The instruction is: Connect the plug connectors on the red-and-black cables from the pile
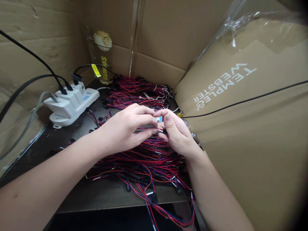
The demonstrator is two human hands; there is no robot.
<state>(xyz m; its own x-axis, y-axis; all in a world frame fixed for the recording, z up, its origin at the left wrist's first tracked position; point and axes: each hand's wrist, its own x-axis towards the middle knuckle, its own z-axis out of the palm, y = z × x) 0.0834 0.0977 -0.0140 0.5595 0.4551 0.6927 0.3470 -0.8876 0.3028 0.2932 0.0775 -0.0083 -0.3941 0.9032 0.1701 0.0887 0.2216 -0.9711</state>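
Note:
Over a heap of thin red, blue and black wires (144, 154), both my hands meet fingertip to fingertip. My left hand (134, 123) pinches the end of a thin wire (159, 130) between thumb and fingers. My right hand (176, 130) has its thumb and fingers closed around a small black connector (164, 131) at that wire's end. Just behind the fingertips shows a small blue-and-white piece (159, 119), partly hidden; I cannot tell what it is. More wire bundles (137, 93) lie in a pile beyond my hands.
A white power strip (74, 102) with plugs and black cables stands at the left. Cardboard walls (240, 128) enclose the table (108, 195) at left, back and right. A bottle with a cream lid (103, 40) stands at the back. Another black cable (240, 104) crosses the right side.

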